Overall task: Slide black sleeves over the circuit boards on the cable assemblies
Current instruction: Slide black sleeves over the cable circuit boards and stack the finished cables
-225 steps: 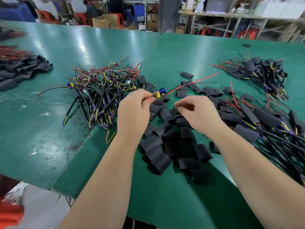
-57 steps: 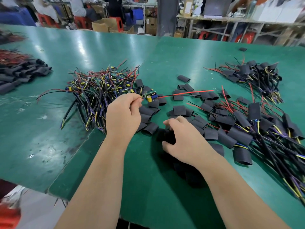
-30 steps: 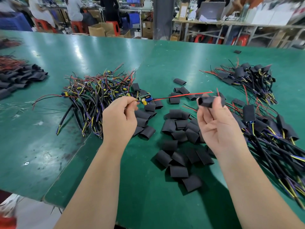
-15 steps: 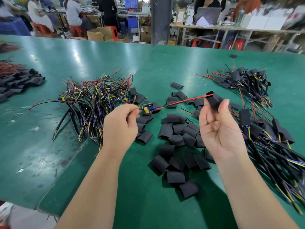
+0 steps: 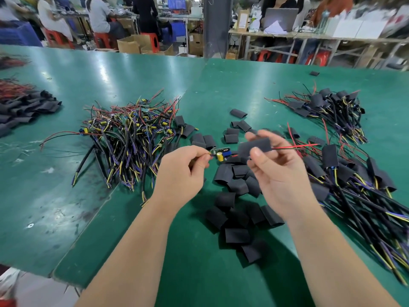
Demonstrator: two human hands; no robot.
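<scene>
Riding the thin red wire (image 5: 296,147), the flat black sleeve (image 5: 254,146) — pinched in the grip of the right hand (image 5: 281,176) — lies just right of the small green circuit board (image 5: 221,154), its lead end pinched by the left hand (image 5: 181,171).

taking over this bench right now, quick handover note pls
Left hand pinches the cable just behind the bare circuit board.
Right hand holds a black sleeve, with the red wire sticking out its far end; it is not yet over the board.
Done: sleeved assemblies lie to the right.
To do: slide this sleeve onto the board, then the unsleeved tangle; loose sleeves lie between.
</scene>
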